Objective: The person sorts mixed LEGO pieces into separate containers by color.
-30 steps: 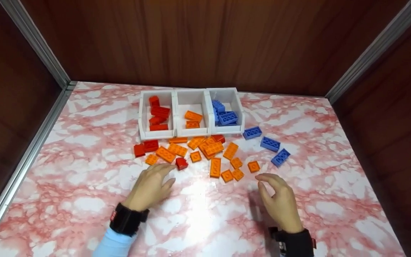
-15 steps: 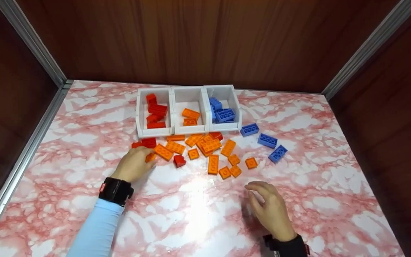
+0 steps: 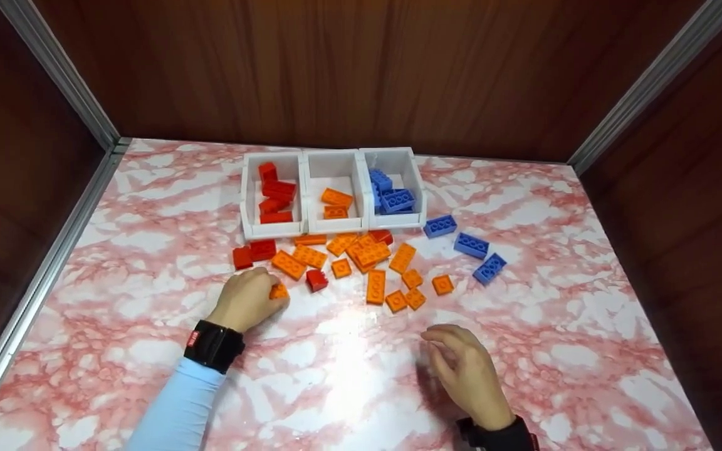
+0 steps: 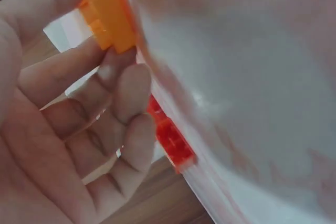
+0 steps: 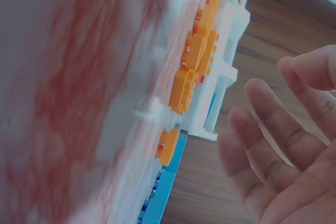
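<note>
My left hand (image 3: 247, 300) pinches a small orange toy brick (image 4: 111, 18) between thumb and fingers, low over the table at the left edge of the brick pile. In the head view only part of that brick shows past the fingers. Just beyond the hand lie two red bricks (image 3: 263, 250), and a lone red brick (image 3: 317, 280) lies to its right. My right hand (image 3: 466, 374) hovers nearer the front with loosely bent fingers and nothing in them. Closest to it is a small square orange brick (image 3: 442, 285). In the right wrist view its fingers (image 5: 273, 111) stand apart.
A white three-part bin (image 3: 334, 229) stands at the back, with red bricks (image 3: 278, 191) left, orange bricks (image 3: 337, 198) in the middle and blue bricks (image 3: 397, 200) right. Loose orange bricks (image 3: 370, 254) crowd its front. Several blue bricks (image 3: 471, 245) lie to the right.
My left hand has moved left to the small orange brick, taken hold of it, and drawn it slightly toward me and to the right. My right hand has shifted a little left and nearer.
</note>
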Tool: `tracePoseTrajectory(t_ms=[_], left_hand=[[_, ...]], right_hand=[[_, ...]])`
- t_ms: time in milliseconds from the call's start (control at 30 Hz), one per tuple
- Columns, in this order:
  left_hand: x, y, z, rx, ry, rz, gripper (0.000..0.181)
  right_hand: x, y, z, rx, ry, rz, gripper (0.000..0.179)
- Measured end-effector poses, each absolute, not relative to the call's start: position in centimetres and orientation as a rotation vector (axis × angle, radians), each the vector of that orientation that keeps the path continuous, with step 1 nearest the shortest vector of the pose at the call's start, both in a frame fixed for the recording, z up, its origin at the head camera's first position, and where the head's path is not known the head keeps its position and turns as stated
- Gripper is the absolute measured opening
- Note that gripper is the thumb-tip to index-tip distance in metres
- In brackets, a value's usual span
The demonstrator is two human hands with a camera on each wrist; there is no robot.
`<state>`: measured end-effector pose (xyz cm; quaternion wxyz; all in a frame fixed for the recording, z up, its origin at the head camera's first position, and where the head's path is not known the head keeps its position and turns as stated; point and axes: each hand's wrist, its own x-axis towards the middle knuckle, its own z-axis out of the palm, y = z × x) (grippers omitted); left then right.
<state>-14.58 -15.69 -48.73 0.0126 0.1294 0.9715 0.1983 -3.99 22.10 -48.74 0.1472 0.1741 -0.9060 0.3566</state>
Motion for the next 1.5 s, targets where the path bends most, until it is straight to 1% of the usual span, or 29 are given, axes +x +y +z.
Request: tracePoseTrajectory(t_ms=[200, 333, 467, 633, 833, 1000, 1133, 1267, 1400, 1500], left_hand=[[-15.4, -14.6, -47.1, 0.507, 3.095, 0.696, 0.037], [-17.0, -13.9, -45.5, 0.571, 3.109, 0.726, 0.041], [-19.3, -12.6, -43.7, 0.629, 3.105, 0.696, 0.038], [-23.1, -10.5, -42.0, 0.675, 3.119, 0.596, 0.036], [-27.1, -8.8, -42.3, 0.664, 3.152, 0.408, 0.031], [-29.0, -8.1, -43.0, 0.644, 3.171, 0.298, 0.03], [-29.7, -7.7, -43.4, 0.642, 3.205, 0.275, 0.022], [-29.7, -7.8, -44.1, 0.667, 3.229, 0.289, 0.016], [-29.2, -7.8, -44.5, 0.706, 3.239, 0.286, 0.015], [-28.3, -7.5, -44.2, 0.732, 3.232, 0.306, 0.021]], right_hand=[[-4.1, 22.4, -48.8, 0.561, -2.546, 0.988, 0.022], [-4.2, 22.6, -48.8, 0.565, -2.54, 0.961, 0.022], [-4.1, 22.7, -48.7, 0.545, -2.562, 0.957, 0.022], [-3.9, 22.9, -48.8, 0.528, -2.567, 0.97, 0.023], [-3.6, 22.9, -48.9, 0.511, -2.556, 0.97, 0.024], [-3.5, 22.9, -48.9, 0.492, -2.564, 0.983, 0.022], [-3.5, 22.9, -48.8, 0.472, -2.58, 1.0, 0.021], [-3.4, 23.0, -48.6, 0.466, -2.59, 1.01, 0.02], [-3.4, 23.4, -48.5, 0.464, -2.578, 1.01, 0.021], [-3.5, 23.7, -48.4, 0.468, -2.569, 1.011, 0.021]])
